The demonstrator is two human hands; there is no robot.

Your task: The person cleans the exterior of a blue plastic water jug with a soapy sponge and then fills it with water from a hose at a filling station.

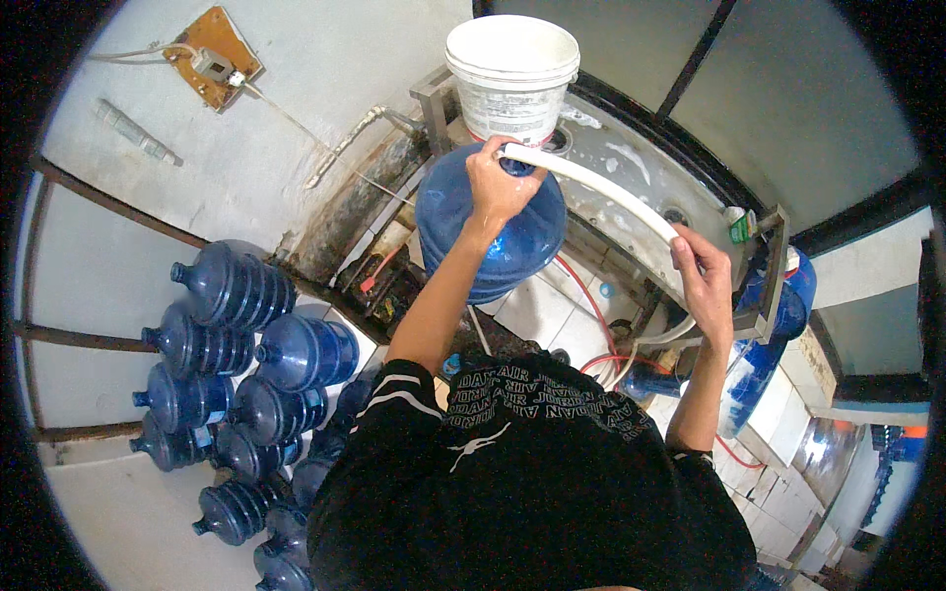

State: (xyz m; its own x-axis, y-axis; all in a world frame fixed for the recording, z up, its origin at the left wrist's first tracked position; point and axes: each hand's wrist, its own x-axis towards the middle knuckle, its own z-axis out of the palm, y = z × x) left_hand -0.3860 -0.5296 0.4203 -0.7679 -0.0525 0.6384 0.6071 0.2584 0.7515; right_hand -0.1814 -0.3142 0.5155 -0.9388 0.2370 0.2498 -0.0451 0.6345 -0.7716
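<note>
A large blue water jug (455,209) stands upright in front of me, its dark mouth facing up. My left hand (501,187) is closed around the jug's neck, fingers on the far side and thumb nearer me. One end of a thick white hose (603,183) rests at the mouth, against those fingers. From there the hose arcs to the right, where my right hand (706,279) grips it with curled fingers. Beyond that hand, the hose bends down behind a metal frame. Whether the tip goes inside the neck cannot be made out.
Behind the jug a white bucket (512,97) stands by a wet metal sink bench (631,148). Several blue jugs (236,286) lie stacked at the left. Red tubing (594,303) crosses the white floor tiles. A wall-mounted brown board (219,49) carries a socket and cable.
</note>
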